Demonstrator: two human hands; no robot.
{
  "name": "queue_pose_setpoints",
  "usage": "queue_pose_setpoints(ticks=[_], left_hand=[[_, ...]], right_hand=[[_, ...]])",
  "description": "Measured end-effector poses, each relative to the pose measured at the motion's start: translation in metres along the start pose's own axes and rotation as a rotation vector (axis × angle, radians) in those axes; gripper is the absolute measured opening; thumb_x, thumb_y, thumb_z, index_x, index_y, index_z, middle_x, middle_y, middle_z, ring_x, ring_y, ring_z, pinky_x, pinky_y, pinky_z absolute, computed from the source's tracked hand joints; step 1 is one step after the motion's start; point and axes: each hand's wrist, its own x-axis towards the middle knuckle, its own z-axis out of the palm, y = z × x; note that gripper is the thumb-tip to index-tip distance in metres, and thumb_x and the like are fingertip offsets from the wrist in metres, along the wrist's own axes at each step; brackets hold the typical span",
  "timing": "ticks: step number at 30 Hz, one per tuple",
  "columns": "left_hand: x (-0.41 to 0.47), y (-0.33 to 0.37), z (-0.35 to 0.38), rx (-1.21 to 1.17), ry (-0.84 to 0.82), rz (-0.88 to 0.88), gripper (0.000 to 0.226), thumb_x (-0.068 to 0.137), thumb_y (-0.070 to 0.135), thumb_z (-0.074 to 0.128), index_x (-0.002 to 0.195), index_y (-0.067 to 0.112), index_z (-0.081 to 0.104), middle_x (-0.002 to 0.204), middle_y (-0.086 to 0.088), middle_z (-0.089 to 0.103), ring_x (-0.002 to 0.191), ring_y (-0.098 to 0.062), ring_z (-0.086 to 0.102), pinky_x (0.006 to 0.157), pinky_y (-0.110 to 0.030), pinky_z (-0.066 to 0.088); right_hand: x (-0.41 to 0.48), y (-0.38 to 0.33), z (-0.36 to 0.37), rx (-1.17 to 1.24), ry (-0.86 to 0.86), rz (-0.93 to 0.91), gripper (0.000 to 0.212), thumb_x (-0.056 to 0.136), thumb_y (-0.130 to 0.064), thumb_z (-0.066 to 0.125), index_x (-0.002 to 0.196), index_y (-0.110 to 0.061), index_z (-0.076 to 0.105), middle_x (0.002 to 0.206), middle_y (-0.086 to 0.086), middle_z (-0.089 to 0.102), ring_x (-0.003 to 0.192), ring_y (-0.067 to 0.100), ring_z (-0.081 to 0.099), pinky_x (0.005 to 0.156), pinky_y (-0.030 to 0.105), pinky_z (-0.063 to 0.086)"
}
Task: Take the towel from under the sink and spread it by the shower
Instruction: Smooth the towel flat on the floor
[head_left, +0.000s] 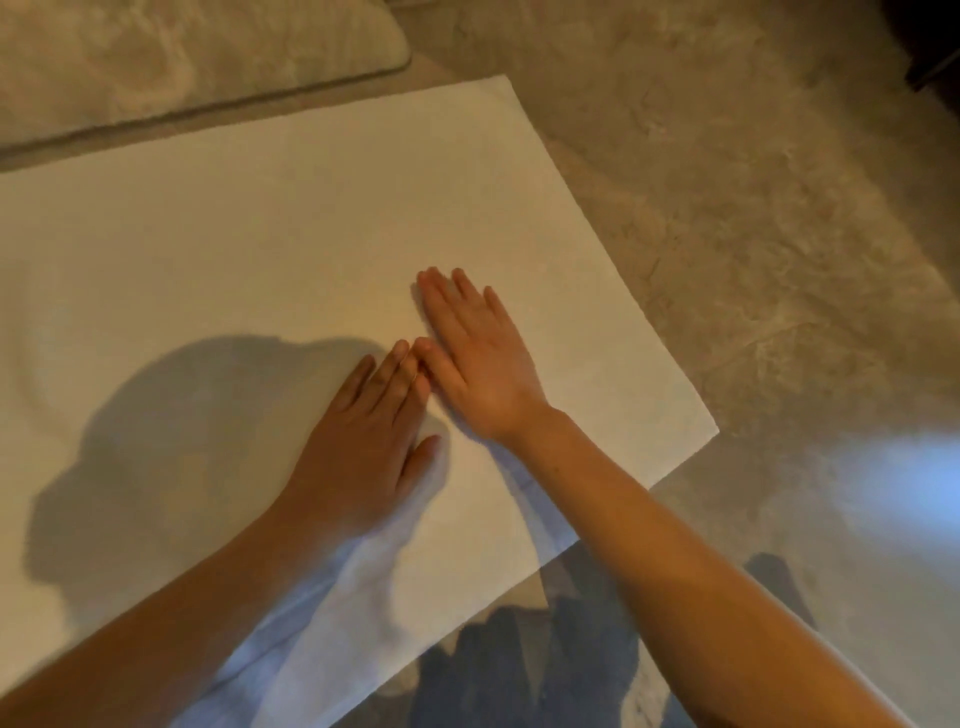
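A white towel (260, 234) lies spread flat on the stone floor and fills most of the view. My left hand (369, 441) rests palm down on it near the middle, fingers stretched out. My right hand (478, 358) lies flat just beside it on the right, fingers extended, its thumb touching the left hand's fingertips. Neither hand grips anything. The towel's right corner (711, 428) and far corner (501, 78) lie flat on the floor.
A raised stone ledge or step (182, 67) runs along the towel's far edge at the top left. Beige marbled floor (753, 208) extends to the right. A dark object (930, 41) sits in the top right corner. My shadow falls on the towel's left half.
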Motion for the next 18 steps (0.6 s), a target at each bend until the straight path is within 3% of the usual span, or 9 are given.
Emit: queue_pose_setpoints(ticks=[2, 5, 7, 11, 18], left_hand=[[-0.001, 0.000, -0.001, 0.013, -0.014, -0.007, 0.058, 0.096, 0.036, 0.038, 0.130, -0.009, 0.054, 0.137, -0.029, 0.053, 0.136, -0.040, 0.043, 0.115, -0.053, 0.029], [-0.003, 0.000, -0.001, 0.031, -0.007, -0.009, 0.063, 0.099, 0.038, 0.038, 0.142, -0.007, 0.041, 0.149, -0.027, 0.040, 0.142, -0.037, 0.034, 0.117, -0.051, 0.024], [-0.003, -0.001, -0.001, 0.032, 0.014, -0.002, 0.066, 0.100, 0.039, 0.036, 0.149, -0.004, 0.030, 0.158, -0.023, 0.026, 0.146, -0.034, 0.026, 0.118, -0.050, 0.022], [-0.003, -0.001, -0.001, 0.013, 0.008, -0.008, 0.066, 0.100, 0.041, 0.032, 0.150, -0.002, 0.028, 0.160, -0.020, 0.021, 0.148, -0.033, 0.023, 0.119, -0.049, 0.020], [-0.002, 0.001, 0.000, 0.001, 0.016, -0.018, 0.066, 0.101, 0.040, 0.029, 0.150, -0.002, 0.028, 0.160, -0.020, 0.022, 0.148, -0.033, 0.023, 0.118, -0.050, 0.023]], right_hand=[[0.016, -0.010, 0.006, 0.014, -0.058, -0.129, 0.055, 0.104, -0.036, 0.029, 0.155, -0.015, 0.022, 0.162, 0.003, 0.022, 0.150, 0.021, 0.011, 0.122, 0.037, 0.003], [0.017, 0.018, 0.005, -0.036, -0.076, -0.172, 0.056, 0.105, -0.038, 0.029, 0.156, -0.019, 0.020, 0.163, -0.001, 0.019, 0.151, 0.017, 0.009, 0.122, 0.034, 0.002], [0.017, 0.052, -0.002, -0.063, -0.030, -0.062, 0.056, 0.105, -0.037, 0.029, 0.157, -0.020, 0.016, 0.164, -0.001, 0.015, 0.151, 0.016, 0.007, 0.122, 0.036, 0.004], [0.010, 0.111, -0.018, -0.095, 0.026, 0.208, 0.058, 0.104, -0.038, 0.023, 0.157, -0.017, 0.011, 0.164, 0.001, 0.010, 0.151, 0.016, 0.005, 0.123, 0.037, 0.004], [0.009, 0.115, -0.018, -0.110, 0.032, 0.237, 0.060, 0.103, -0.042, 0.015, 0.157, -0.018, 0.006, 0.165, -0.001, 0.007, 0.151, 0.015, 0.002, 0.123, 0.036, 0.004]])
